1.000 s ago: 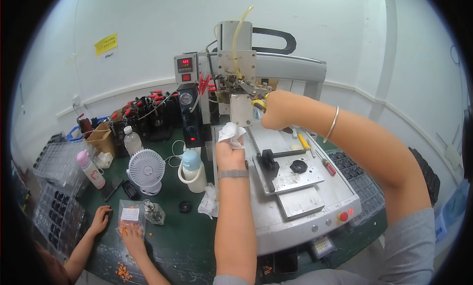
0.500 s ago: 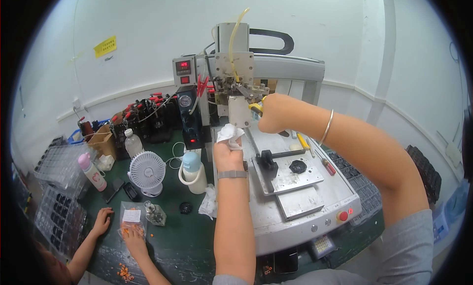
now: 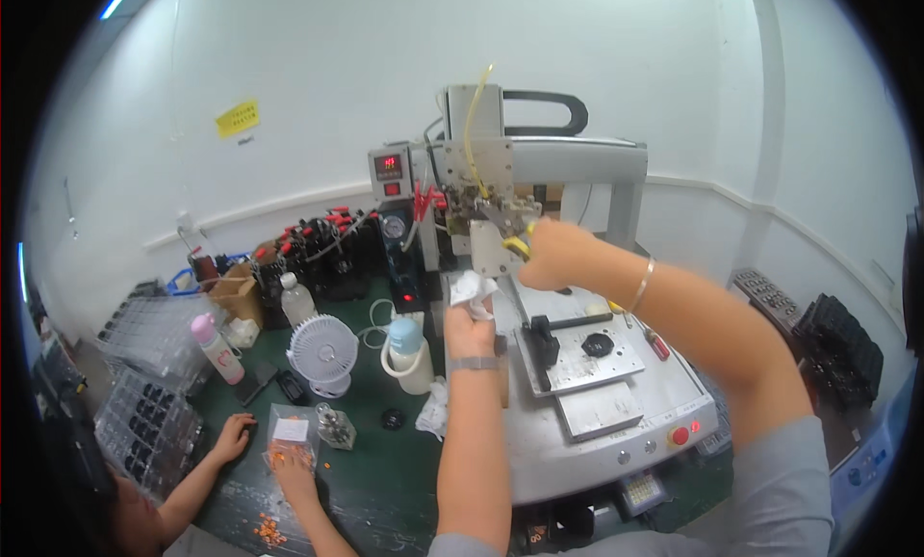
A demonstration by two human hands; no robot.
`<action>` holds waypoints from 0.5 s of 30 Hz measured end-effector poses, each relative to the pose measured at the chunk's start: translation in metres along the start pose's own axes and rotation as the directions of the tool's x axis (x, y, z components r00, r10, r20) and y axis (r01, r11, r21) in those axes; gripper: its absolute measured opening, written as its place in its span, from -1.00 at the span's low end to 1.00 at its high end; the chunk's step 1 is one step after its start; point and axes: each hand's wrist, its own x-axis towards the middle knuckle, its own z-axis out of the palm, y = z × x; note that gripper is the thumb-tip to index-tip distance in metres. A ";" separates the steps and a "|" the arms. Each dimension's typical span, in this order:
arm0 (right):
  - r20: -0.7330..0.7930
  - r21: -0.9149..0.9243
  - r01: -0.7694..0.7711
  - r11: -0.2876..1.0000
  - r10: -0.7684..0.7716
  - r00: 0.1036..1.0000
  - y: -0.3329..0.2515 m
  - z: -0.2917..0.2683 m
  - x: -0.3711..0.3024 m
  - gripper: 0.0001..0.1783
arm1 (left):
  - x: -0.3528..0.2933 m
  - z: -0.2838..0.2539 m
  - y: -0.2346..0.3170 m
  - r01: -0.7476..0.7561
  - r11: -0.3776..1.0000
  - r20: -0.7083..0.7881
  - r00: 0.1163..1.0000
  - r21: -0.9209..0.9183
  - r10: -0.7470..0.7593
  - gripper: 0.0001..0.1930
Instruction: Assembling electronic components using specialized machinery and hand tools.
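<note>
A white cloth or wipe (image 3: 471, 288) is bunched in my left hand (image 3: 470, 334), just under the pale block at the bottom of the machine's head (image 3: 492, 247). My right hand (image 3: 560, 253) is closed round the yellow handles of a pair of pliers (image 3: 520, 241). Their metal jaws point left into the mechanism on the head, where the yellow tube (image 3: 472, 143) enters. Exactly what the jaws touch is too small to tell. Below my right forearm, a black knob-shaped part (image 3: 598, 344) lies on the metal fixture plate (image 3: 606, 371).
A red button (image 3: 680, 436) sits on the machine's front. To the left stand a white fan (image 3: 323, 355), a holder with a blue-topped bottle (image 3: 405, 337) and a glass jar (image 3: 336, 428). Another person's hand (image 3: 294, 475) handles small orange parts in a clear bag (image 3: 291, 430).
The view has tilted and turned, so the scene sits lower and further right. My left hand still holds the cloth under the head, and the pliers remain at the mechanism.
</note>
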 end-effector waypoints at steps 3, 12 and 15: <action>0.244 0.679 0.008 0.734 -0.236 0.940 0.030 0.035 -0.001 -0.79 | -0.004 -0.026 0.022 -0.158 0.987 0.061 0.986 0.013 0.157 -0.91; 0.365 0.861 -0.438 -0.260 -0.284 0.887 0.052 0.038 0.012 -0.76 | -0.025 -0.003 0.052 -0.304 0.928 0.030 0.948 -0.217 0.317 -0.74; 0.183 0.937 -0.279 -0.209 -0.386 0.904 0.021 -0.018 -0.032 -0.75 | -0.030 0.017 0.059 -0.346 0.910 -0.233 0.927 -0.228 0.294 -0.73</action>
